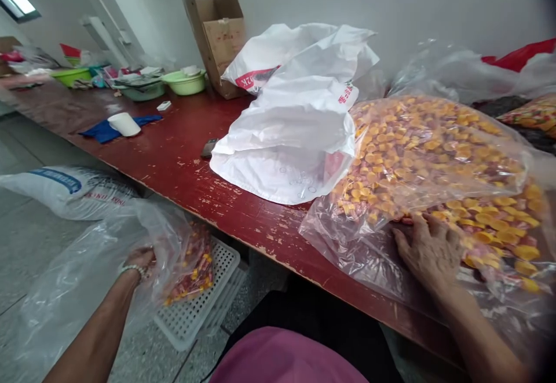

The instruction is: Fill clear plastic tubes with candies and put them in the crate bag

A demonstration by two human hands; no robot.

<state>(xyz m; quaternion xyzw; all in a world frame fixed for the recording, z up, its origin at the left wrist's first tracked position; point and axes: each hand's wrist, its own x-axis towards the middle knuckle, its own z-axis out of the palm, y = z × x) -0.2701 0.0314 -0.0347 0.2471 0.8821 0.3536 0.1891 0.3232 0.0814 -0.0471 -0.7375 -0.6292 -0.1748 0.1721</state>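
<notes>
My right hand (434, 250) lies with spread fingers at the mouth of a large clear plastic bag on the table. Its fingertips touch a heap of small yellow caps (504, 221) with reddish-pink parts among them. Down at the left, below the table edge, my left hand (141, 257) is curled within the film of another clear plastic bag (99, 261). What its fingers hold, if anything, is hidden. In that bag, red and yellow pieces (197, 261) rest over a white perforated crate (182, 319).
White sacks (286, 134) lie on the worn red table (174, 168), a cardboard box (223, 41) behind them. Green basins (185, 81) and a white roll (124, 124) on blue cloth stand farther left. A filled white sack (82, 189) is on the floor.
</notes>
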